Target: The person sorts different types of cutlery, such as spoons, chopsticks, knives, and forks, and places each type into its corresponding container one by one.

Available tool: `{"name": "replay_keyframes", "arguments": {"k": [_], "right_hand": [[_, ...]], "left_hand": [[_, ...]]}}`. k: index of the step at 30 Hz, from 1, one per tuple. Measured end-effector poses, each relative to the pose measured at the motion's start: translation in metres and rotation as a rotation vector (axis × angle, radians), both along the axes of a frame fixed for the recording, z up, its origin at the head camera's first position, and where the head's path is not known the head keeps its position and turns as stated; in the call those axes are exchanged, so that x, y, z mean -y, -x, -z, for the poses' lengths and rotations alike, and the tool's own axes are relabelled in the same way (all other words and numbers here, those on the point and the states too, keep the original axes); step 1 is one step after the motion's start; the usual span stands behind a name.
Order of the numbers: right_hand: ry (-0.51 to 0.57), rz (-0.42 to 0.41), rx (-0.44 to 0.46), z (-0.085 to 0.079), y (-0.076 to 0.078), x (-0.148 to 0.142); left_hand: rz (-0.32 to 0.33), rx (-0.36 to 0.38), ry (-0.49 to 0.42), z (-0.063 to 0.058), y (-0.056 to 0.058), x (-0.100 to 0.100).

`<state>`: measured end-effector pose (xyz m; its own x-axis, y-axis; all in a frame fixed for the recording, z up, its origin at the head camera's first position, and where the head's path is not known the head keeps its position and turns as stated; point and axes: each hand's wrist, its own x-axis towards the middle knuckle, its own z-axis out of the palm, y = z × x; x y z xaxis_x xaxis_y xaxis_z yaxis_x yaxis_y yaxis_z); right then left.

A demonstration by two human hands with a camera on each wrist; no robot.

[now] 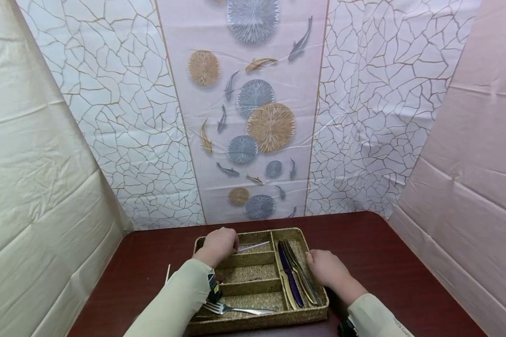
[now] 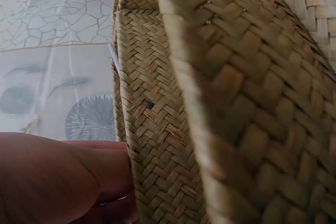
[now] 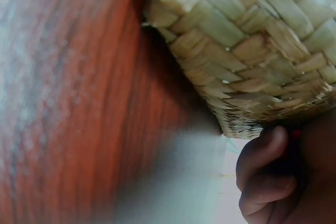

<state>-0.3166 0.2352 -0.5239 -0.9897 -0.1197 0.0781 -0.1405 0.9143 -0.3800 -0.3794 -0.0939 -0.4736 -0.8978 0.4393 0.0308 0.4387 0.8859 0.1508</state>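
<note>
A woven straw cutlery tray [image 1: 257, 320] with several compartments sits on the table. My left hand [image 1: 220, 244] reaches into its back left compartment with fingers curled down, pinching a thin white stick [image 1: 255, 246] that points right. In the left wrist view, the left hand [image 2: 68, 177] is beside a woven divider [image 2: 157, 114], fingertips partly hidden. The right hand [image 1: 329, 269] grips the tray's right rim; in the right wrist view, its curled fingers [image 3: 262, 177] lie against the woven side. Knives and forks [image 1: 297, 276], gold and dark blue, fill the long right compartment.
A silver fork [image 1: 236, 309] lies in the front compartment, partly under the left sleeve. Another thin pale stick [image 1: 167, 274] shows left of the left forearm. The dark red wooden table [image 1: 354, 234] meets patterned cloth [image 1: 257, 220] at its back edge.
</note>
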Motion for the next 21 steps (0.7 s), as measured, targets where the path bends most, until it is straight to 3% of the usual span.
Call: {"name": "replay_keyframes", "arguments": {"k": [21], "right_hand": [[-0.005, -0.008, -0.011, -0.001, -0.001, -0.001]], "left_hand": [[-0.060, 0.099, 0.013, 0.016, 0.017, -0.006]]}}
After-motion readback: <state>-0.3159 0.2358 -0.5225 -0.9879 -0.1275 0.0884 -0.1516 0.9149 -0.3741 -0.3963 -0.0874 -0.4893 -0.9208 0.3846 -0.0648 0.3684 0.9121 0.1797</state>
